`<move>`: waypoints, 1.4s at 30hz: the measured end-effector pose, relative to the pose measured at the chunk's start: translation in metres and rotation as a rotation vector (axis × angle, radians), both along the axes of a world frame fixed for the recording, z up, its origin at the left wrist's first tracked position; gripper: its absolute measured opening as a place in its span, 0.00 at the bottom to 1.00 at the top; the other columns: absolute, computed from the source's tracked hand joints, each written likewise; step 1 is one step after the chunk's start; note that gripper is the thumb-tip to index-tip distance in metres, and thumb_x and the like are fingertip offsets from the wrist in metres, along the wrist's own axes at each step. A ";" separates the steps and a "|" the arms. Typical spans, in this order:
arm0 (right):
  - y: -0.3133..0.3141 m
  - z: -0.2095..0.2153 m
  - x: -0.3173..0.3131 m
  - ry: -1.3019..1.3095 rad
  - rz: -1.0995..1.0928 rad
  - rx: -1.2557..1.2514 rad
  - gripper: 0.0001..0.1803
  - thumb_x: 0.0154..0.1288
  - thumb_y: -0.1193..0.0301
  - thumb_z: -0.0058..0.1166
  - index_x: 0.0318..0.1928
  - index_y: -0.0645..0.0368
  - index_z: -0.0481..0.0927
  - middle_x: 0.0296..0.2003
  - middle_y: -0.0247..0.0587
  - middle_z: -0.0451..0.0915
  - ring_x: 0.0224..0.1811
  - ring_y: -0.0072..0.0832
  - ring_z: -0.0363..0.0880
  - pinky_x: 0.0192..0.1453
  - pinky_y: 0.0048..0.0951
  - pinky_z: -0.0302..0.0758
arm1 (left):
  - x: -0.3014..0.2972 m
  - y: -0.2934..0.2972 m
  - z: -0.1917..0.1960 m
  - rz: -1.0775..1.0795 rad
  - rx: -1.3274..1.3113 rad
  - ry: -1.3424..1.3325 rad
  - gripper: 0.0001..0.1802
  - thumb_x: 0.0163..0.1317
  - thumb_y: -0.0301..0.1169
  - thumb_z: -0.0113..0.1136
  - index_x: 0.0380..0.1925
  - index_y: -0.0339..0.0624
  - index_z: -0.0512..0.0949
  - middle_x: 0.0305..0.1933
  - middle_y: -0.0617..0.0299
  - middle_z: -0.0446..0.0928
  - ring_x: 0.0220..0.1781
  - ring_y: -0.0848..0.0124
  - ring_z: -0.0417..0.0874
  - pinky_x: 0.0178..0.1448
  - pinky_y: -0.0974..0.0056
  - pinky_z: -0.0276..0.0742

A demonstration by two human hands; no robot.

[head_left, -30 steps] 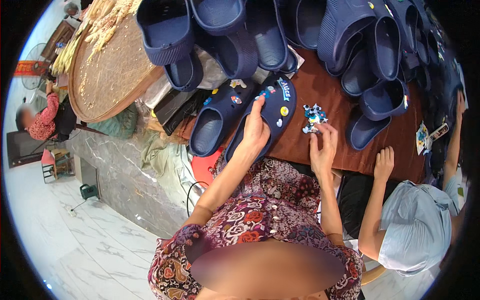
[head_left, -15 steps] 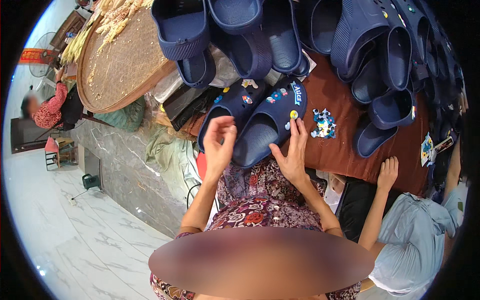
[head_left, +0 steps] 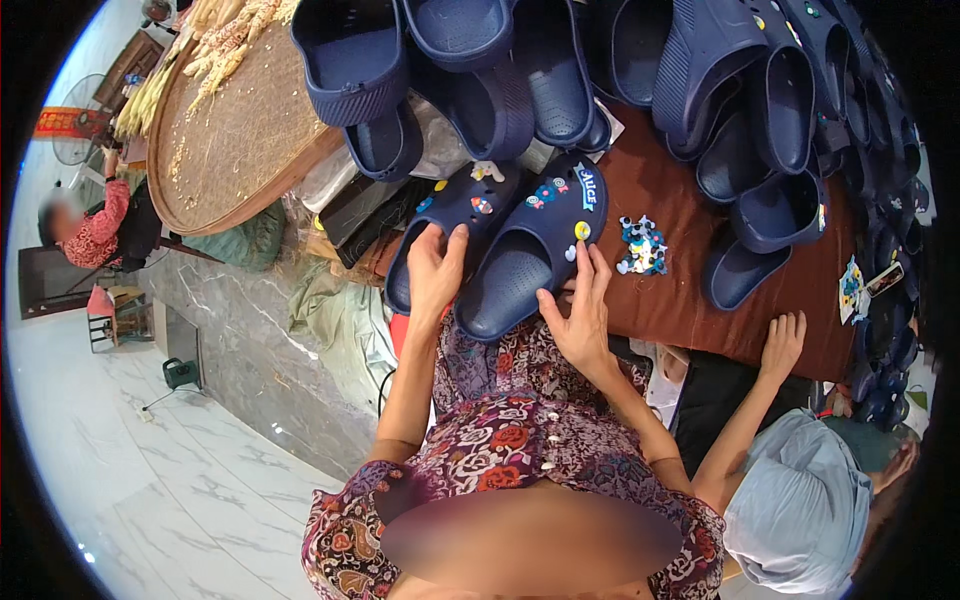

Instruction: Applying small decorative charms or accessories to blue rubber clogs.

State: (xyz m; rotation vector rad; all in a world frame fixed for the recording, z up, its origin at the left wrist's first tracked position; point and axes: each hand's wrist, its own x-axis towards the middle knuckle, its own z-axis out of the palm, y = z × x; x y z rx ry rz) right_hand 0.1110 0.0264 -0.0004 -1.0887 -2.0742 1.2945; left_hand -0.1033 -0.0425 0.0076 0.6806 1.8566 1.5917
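Two navy clogs lie side by side before me, toes pointing away. The left clog [head_left: 470,200] carries several small charms, among them a white figure. On the right clog [head_left: 520,262] are a blue letter plate [head_left: 588,188], a yellow round charm [head_left: 582,231] and other small charms. My left hand [head_left: 436,272] is closed on the left clog at its opening, fingertips on the upper's edge; the inner fingers are partly hidden. My right hand [head_left: 580,312] rests along the right clog's outer side, fingers stretched below the yellow charm and thumb apart. Right of it lies a pile of loose charms [head_left: 642,247].
Many navy clogs [head_left: 755,110] are heaped across the back and right of the brown cloth [head_left: 690,325]. A co-worker's hand [head_left: 783,348] rests on the cloth's near right edge. A round woven tray [head_left: 240,130] stands at the far left. Another person [head_left: 100,225] is beyond it.
My left hand has come down from above the left clog and closed on its opening's edge. My right hand stays beside the right clog. The whole view has shifted slightly.
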 end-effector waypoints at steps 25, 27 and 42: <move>-0.014 -0.006 -0.038 0.045 -0.099 0.183 0.51 0.58 0.64 0.69 0.72 0.68 0.50 0.67 0.64 0.49 0.67 0.59 0.60 0.71 0.49 0.63 | -0.021 -0.100 0.097 0.122 0.166 -0.272 0.20 0.62 0.30 0.56 0.50 0.24 0.78 0.46 0.52 0.84 0.45 0.69 0.85 0.56 0.66 0.77; 0.010 -0.007 -0.042 0.073 -0.195 0.252 0.54 0.57 0.62 0.70 0.73 0.69 0.49 0.67 0.65 0.51 0.71 0.60 0.53 0.75 0.51 0.54 | -0.021 -0.103 0.095 0.122 0.141 -0.303 0.20 0.60 0.30 0.57 0.49 0.26 0.79 0.45 0.52 0.84 0.47 0.68 0.84 0.61 0.64 0.74; 0.015 -0.039 -0.062 0.179 -0.251 0.058 0.51 0.53 0.68 0.73 0.72 0.63 0.54 0.61 0.55 0.58 0.63 0.46 0.62 0.59 0.39 0.73 | -0.010 -0.096 0.080 0.057 0.126 -0.349 0.16 0.61 0.30 0.56 0.44 0.28 0.80 0.41 0.55 0.85 0.40 0.72 0.85 0.52 0.68 0.79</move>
